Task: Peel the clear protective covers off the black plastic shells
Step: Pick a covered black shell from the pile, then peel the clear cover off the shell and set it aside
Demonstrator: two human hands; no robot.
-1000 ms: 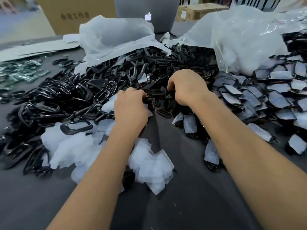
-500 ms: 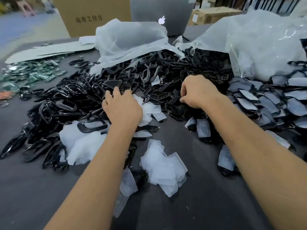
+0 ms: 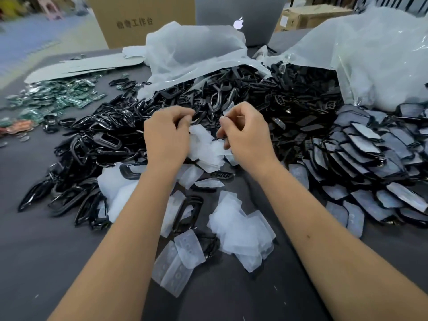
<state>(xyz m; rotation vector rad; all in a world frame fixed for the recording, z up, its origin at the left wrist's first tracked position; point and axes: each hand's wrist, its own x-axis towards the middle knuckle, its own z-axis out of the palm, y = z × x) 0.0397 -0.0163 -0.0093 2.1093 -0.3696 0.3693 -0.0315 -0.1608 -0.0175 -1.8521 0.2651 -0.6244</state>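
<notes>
Dark table (image 3: 34,262) heaped with black shells (image 3: 289,107); both hands (image 3: 166,135) (image 3: 245,135) curled, pinching clear covers (image 3: 206,147).

Dark grey table (image 3: 34,262), matte top. Far edge: brown cardboard box (image 3: 143,17) w/ printed characters; grey laptop (image 3: 240,17), lid back facing cam, lit logo. 2nd cardboard box (image 3: 312,16) far right. Bluish floor (image 3: 34,38) far left, blurred. Light soft, even.
</notes>
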